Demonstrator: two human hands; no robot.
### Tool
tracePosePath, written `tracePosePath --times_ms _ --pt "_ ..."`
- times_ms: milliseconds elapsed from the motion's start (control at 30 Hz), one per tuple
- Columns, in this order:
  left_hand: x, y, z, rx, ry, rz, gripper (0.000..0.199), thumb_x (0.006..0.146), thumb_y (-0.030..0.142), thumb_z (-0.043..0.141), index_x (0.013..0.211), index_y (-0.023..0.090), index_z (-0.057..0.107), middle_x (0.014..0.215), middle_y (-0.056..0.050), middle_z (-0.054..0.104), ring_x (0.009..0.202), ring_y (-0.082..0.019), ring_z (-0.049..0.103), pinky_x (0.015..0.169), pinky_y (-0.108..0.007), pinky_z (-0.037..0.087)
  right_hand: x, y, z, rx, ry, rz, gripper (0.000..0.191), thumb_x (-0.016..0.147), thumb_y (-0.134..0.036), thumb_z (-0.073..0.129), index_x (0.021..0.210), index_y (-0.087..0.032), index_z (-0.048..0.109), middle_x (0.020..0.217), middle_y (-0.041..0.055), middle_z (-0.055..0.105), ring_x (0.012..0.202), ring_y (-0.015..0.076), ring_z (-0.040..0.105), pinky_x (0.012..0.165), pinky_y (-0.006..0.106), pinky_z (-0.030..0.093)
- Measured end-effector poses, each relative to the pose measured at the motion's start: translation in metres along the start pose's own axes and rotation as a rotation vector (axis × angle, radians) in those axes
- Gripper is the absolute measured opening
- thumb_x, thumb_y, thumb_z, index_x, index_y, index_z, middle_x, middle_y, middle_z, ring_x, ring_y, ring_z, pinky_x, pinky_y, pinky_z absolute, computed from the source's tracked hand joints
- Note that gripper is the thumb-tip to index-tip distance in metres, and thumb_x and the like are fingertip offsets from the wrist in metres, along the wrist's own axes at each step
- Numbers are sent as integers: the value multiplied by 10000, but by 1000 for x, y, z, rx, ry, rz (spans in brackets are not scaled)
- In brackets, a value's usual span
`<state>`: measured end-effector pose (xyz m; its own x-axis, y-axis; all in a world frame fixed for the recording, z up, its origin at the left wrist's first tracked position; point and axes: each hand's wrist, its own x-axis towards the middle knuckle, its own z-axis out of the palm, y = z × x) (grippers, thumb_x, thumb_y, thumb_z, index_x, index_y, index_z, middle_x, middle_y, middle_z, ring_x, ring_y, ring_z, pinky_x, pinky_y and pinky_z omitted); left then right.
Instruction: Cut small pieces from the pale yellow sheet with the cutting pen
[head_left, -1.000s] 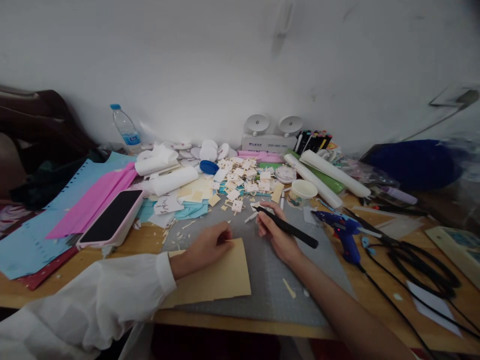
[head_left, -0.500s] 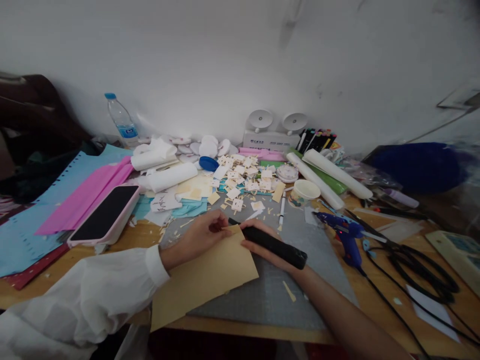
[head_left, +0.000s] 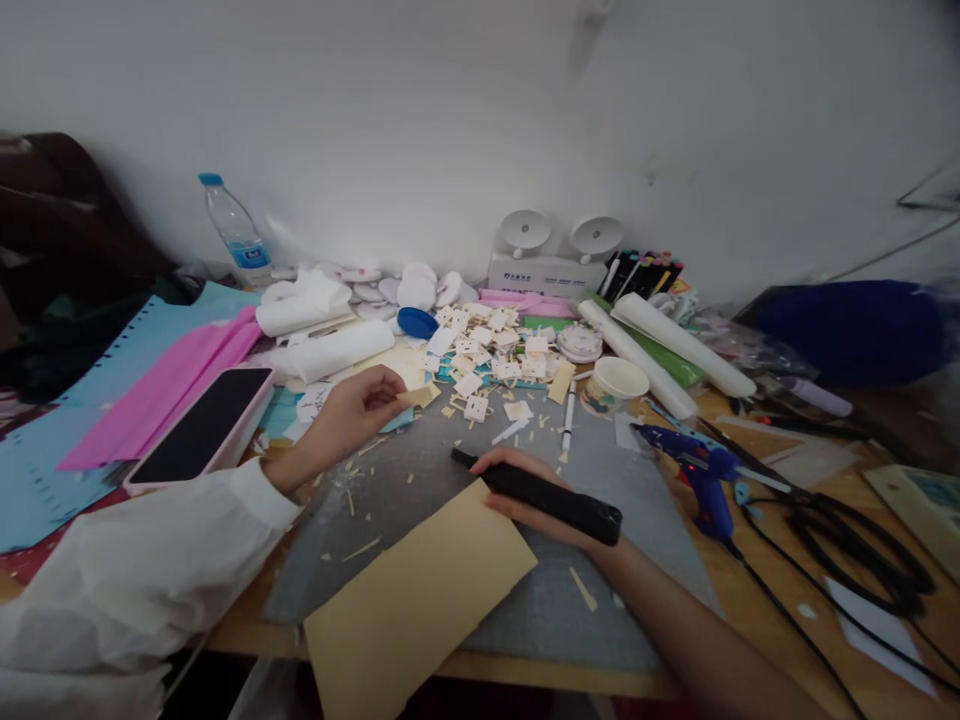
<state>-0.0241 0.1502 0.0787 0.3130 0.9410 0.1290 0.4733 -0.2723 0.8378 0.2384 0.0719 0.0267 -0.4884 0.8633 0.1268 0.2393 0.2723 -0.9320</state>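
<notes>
My left hand (head_left: pixel 349 415) pinches a small tan card piece (head_left: pixel 416 397) by its edge, above the left side of the grey cutting mat (head_left: pixel 420 455). My right hand (head_left: pixel 556 531) wraps round a thick black tool (head_left: pixel 559 500) with a narrow tip pointing left; its exact kind does not show. The same hand's fingers also hold the corner of a large tan card sheet (head_left: pixel 424 595), which slants down past the table's front edge. Beyond the hands lies a heap of small cream square pieces (head_left: pixel 480 360) with drawn faces.
Thin offcuts (head_left: pixel 362 549) litter the mat. A phone (head_left: pixel 199 425) and pink paper (head_left: pixel 161 400) lie at left, near a water bottle (head_left: pixel 236 230). At right are a blue glue gun (head_left: pixel 701 470), black scissors (head_left: pixel 855 540) and cords. A paper cup (head_left: pixel 615 383) stands behind.
My left hand has moved left and up, away from the large sheet, taking a small card piece with it. My right hand keeps the black tool and sheet, whose lower end has swung down.
</notes>
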Motion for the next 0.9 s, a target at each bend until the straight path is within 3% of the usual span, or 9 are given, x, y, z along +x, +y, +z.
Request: tracePosePath --times_ms 133,267,433,467,567,667,767,900 --pt "10 -9 -9 -42 -40 -53 331 739 411 664 926 151 581 736 -17 634 684 -156 623 603 -244 495 -1 3 -2 24 -21 -8 250 842 -308 629 1086 -265 600 1026 24 621 940 198 576 804 310 430" --pt "17 -17 -3 -9 -90 -41 355 737 453 651 919 149 626 801 -55 680 746 -197 660 665 -294 531 -3 1 -7 55 -38 13 239 839 -337 634 1067 -271 611 1001 18 620 908 194 575 774 297 426" --pt "-1 -2 5 94 -45 42 357 833 471 547 1016 180 644 1028 -82 665 923 -223 617 804 -325 492 -4 5 -12 92 64 62 252 830 -359 639 1066 -273 617 984 18 613 880 195 572 752 294 423" --pt "-9 3 4 111 -90 62 331 846 460 537 995 188 654 992 -68 673 893 -213 616 781 -310 488 -4 8 -12 95 112 65 255 826 -367 641 1063 -276 620 987 20 614 886 200 572 750 297 425" --pt "-34 12 -2 188 -435 43 270 839 416 571 978 204 663 867 -24 682 731 -170 605 643 -248 462 -3 16 -10 116 262 81 264 815 -384 651 1056 -281 622 1000 24 616 897 209 572 732 299 441" --pt "-53 8 -10 233 -580 -2 179 817 348 580 856 195 662 750 4 646 649 -147 556 560 -218 393 1 21 -6 179 353 108 270 803 -390 663 1044 -277 623 981 22 625 857 203 588 699 301 467" --pt "-60 0 -23 172 -551 -21 201 826 353 556 782 176 641 704 8 621 634 -137 532 563 -214 383 5 22 -6 197 436 149 255 800 -368 669 1037 -285 625 835 3 637 715 187 596 637 304 483" --pt "-59 1 -54 63 -394 -13 230 849 391 557 821 179 640 747 -1 628 668 -142 557 583 -216 415 2 25 -14 99 615 141 261 764 -301 690 1018 -292 634 682 -4 598 547 192 545 513 320 462"
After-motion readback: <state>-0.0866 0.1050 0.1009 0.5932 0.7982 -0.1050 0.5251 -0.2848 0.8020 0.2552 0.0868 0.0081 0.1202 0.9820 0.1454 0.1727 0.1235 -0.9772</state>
